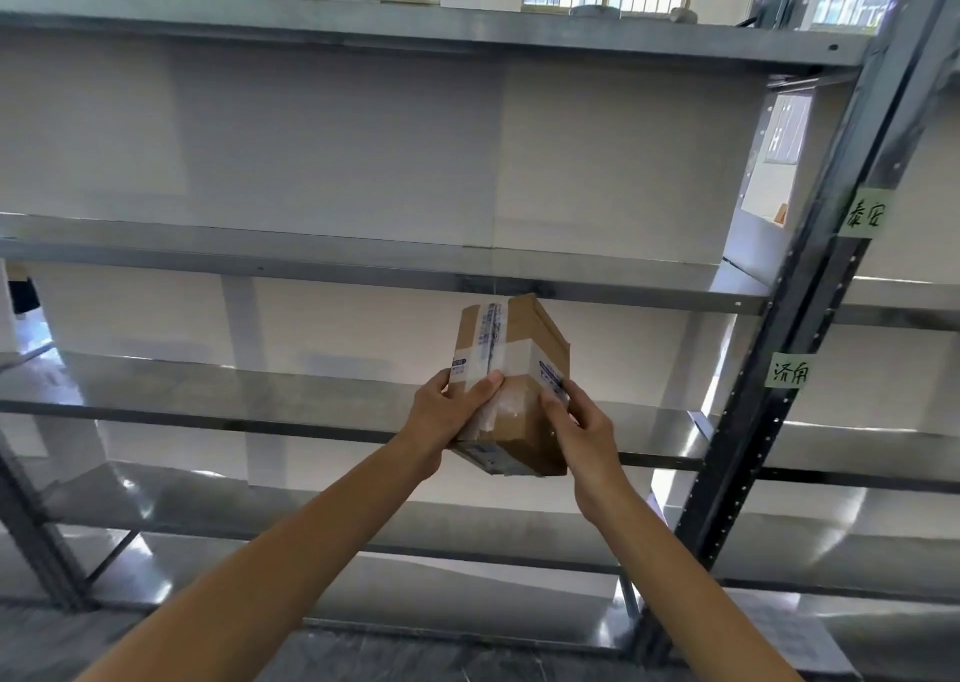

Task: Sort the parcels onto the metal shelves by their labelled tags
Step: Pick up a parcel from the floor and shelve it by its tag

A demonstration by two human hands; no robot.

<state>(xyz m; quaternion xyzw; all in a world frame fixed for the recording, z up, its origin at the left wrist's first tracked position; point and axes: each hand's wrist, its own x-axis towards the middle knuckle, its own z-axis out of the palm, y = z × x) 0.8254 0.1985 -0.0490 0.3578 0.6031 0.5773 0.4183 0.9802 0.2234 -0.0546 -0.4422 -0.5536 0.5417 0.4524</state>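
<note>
A small brown cardboard parcel (511,369), sealed with clear and printed tape, is held up in front of the metal shelves. My left hand (447,416) grips its left side with the thumb on the front face. Its right edge is gripped by my right hand (582,432). The parcel is tilted and hangs in the air between two shelf boards (311,400). Green handwritten tags are stuck on the dark upright post: an upper tag (865,218) and a lower tag (789,372).
The grey shelf unit has several bare boards, one above the parcel (260,260) and more below (260,520). The dark perforated post (779,348) stands to the right, with another shelf bay beyond it. Windows run along the top.
</note>
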